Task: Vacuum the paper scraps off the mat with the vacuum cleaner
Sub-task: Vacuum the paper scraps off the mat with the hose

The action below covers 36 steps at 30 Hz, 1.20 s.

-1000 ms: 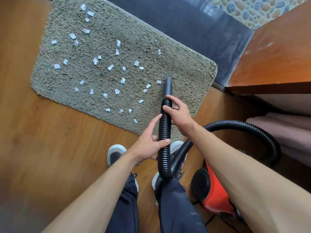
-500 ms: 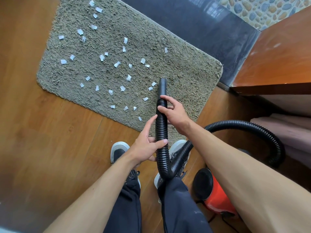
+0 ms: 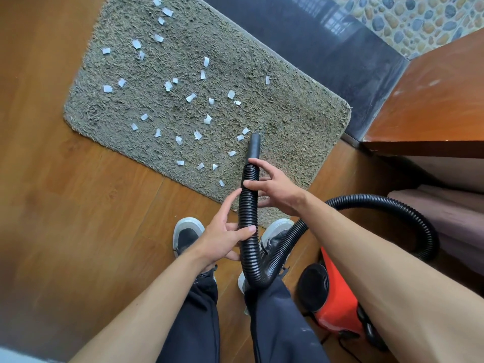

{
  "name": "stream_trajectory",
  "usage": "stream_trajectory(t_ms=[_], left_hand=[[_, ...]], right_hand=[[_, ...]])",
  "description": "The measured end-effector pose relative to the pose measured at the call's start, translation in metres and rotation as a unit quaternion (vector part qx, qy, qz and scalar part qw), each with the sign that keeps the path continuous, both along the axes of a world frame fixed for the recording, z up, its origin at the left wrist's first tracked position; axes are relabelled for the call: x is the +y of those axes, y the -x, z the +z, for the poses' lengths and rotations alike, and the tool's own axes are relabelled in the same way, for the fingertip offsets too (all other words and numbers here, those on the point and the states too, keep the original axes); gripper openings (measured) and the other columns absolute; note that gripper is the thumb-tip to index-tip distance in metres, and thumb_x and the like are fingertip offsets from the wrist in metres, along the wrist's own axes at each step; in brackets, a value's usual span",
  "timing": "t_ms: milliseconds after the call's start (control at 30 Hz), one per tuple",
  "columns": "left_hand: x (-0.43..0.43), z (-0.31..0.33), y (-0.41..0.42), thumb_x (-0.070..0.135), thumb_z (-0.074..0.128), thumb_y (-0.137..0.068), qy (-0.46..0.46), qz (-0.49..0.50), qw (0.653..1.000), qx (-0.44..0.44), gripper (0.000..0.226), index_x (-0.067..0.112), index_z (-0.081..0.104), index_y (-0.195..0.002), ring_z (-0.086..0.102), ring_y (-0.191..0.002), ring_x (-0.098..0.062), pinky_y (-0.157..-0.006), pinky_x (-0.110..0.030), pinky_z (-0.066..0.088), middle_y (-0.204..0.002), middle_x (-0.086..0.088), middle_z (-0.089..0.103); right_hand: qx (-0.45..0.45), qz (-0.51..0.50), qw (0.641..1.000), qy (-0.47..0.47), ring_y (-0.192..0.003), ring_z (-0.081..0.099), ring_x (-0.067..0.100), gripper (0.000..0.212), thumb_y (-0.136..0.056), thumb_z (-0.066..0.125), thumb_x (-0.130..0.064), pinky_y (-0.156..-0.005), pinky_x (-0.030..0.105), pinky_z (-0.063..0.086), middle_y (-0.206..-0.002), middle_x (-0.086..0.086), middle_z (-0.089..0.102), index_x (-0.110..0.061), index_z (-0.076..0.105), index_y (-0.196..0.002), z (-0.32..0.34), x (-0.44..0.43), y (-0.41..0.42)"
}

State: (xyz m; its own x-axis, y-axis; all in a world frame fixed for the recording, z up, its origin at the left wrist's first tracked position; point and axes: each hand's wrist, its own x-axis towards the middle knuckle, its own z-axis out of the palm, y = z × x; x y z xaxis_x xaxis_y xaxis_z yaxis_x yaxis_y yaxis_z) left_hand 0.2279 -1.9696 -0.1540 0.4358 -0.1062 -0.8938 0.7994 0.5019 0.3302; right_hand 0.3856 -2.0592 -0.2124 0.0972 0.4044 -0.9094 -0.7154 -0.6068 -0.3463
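Observation:
A shaggy grey-green mat (image 3: 288,121) lies on the wooden floor, strewn with several small white paper scraps (image 3: 191,97). A black ribbed vacuum hose (image 3: 248,205) runs up from between my legs, and its smooth nozzle (image 3: 254,146) points down at the mat's near right part, close to two scraps. My left hand (image 3: 222,237) grips the hose low down, thumb across it. My right hand (image 3: 272,187) holds the hose just above, behind the nozzle. The orange and black vacuum cleaner body (image 3: 337,305) stands on the floor at my right.
My two shoes (image 3: 187,234) stand at the mat's near edge. A dark stone step (image 3: 327,48) borders the mat's far side. A wooden cabinet top (image 3: 432,100) rises at the right. The hose loops wide (image 3: 419,221) to the right of the vacuum.
The nozzle has shifted slightly left over the mat toward the scraps. Both hands keep their hold on the hose, and the view has moved a little.

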Motion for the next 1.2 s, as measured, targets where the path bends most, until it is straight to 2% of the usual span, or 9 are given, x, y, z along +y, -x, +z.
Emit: stream_trajectory(t_ms=[167,300,400,567,667,733,800,967,1200], left_hand=[[0.005,-0.002,0.013,0.013,0.067,-0.094,-0.001,0.036,0.999,0.004,0.082,0.061,0.022,-0.144,0.073,-0.092,-0.021,-0.082,-0.057,0.058,-0.097,-0.005,0.076],[0.01,-0.004,0.016,0.013,0.067,-0.094,-0.005,0.053,0.999,0.003,0.082,0.062,0.024,-0.143,0.072,-0.095,-0.023,-0.082,-0.06,0.057,-0.097,-0.007,0.076],[0.012,-0.005,0.013,0.012,0.067,-0.094,-0.001,0.065,0.998,0.0,0.082,0.062,0.025,-0.143,0.071,-0.099,-0.025,-0.085,-0.062,0.055,-0.1,-0.01,0.075],[0.007,-0.004,0.012,0.013,0.068,-0.093,0.025,0.029,0.999,-0.023,0.087,0.061,0.018,-0.146,0.072,-0.095,-0.017,-0.085,-0.044,0.059,-0.101,-0.007,0.075],[0.003,-0.003,0.018,0.009,0.072,-0.09,0.04,0.0,0.999,-0.033,0.095,0.065,0.017,-0.144,0.07,-0.101,-0.021,-0.092,-0.047,0.056,-0.109,-0.009,0.074],[0.001,-0.002,0.023,0.002,0.073,-0.086,0.064,0.011,0.997,-0.036,0.102,0.066,0.018,-0.143,0.071,-0.096,-0.023,-0.075,-0.042,0.061,-0.11,-0.013,0.072],[0.0,-0.001,0.029,-0.004,0.073,-0.084,0.079,0.024,0.996,-0.039,0.107,0.067,0.018,-0.143,0.07,-0.088,-0.022,-0.061,-0.034,0.056,-0.105,-0.011,0.07],[0.0,0.0,0.036,-0.002,0.076,-0.082,0.052,0.045,0.997,-0.032,0.107,0.069,0.021,-0.141,0.071,-0.096,-0.024,-0.081,-0.057,0.057,-0.105,-0.006,0.073],[0.006,0.003,0.037,0.0,0.076,-0.083,0.045,0.057,0.997,-0.02,0.106,0.067,0.019,-0.142,0.073,-0.1,-0.028,-0.078,-0.054,0.06,-0.111,-0.006,0.074]], right_hand=[[-0.02,0.008,1.0,-0.004,-0.066,0.069,0.009,0.063,-0.089,0.067,-0.002,-0.06,0.032,0.057,-0.101,0.007,0.061,-0.029,0.046,-0.141,-0.001,0.015,0.011],[-0.031,0.021,0.999,-0.011,-0.072,0.069,0.014,0.063,-0.088,0.068,-0.002,-0.063,0.034,0.058,-0.105,0.01,0.062,-0.03,0.047,-0.141,-0.001,0.026,0.011],[-0.054,0.007,0.999,-0.001,-0.067,0.069,0.011,0.062,-0.088,0.068,-0.002,-0.06,0.032,0.057,-0.104,0.01,0.064,-0.028,0.048,-0.14,-0.002,0.028,0.012],[-0.049,-0.022,0.998,0.019,-0.069,0.069,0.015,0.063,-0.086,0.069,-0.002,-0.058,0.031,0.055,-0.111,0.013,0.069,-0.03,0.05,-0.139,-0.003,0.011,0.011],[-0.027,-0.035,0.999,0.018,-0.073,0.07,0.021,0.063,-0.086,0.068,0.001,-0.057,0.032,0.055,-0.111,0.014,0.07,-0.028,0.05,-0.139,0.0,0.002,0.013],[-0.014,-0.036,0.999,0.014,-0.075,0.069,0.023,0.063,-0.086,0.068,0.001,-0.059,0.033,0.056,-0.112,0.015,0.069,-0.028,0.05,-0.14,0.001,-0.002,0.016],[-0.009,-0.03,0.999,0.009,-0.076,0.069,0.023,0.063,-0.087,0.068,0.0,-0.058,0.033,0.056,-0.113,0.016,0.069,-0.028,0.049,-0.14,0.0,-0.003,0.02],[-0.012,-0.016,1.0,0.002,-0.072,0.067,0.02,0.063,-0.086,0.069,-0.001,-0.058,0.033,0.055,-0.106,0.012,0.07,-0.027,0.049,-0.14,-0.004,0.007,0.026],[-0.03,0.006,1.0,-0.005,-0.071,0.07,0.013,0.063,-0.088,0.067,-0.001,-0.06,0.032,0.056,-0.112,0.012,0.067,-0.028,0.047,-0.142,-0.002,0.017,0.027]])
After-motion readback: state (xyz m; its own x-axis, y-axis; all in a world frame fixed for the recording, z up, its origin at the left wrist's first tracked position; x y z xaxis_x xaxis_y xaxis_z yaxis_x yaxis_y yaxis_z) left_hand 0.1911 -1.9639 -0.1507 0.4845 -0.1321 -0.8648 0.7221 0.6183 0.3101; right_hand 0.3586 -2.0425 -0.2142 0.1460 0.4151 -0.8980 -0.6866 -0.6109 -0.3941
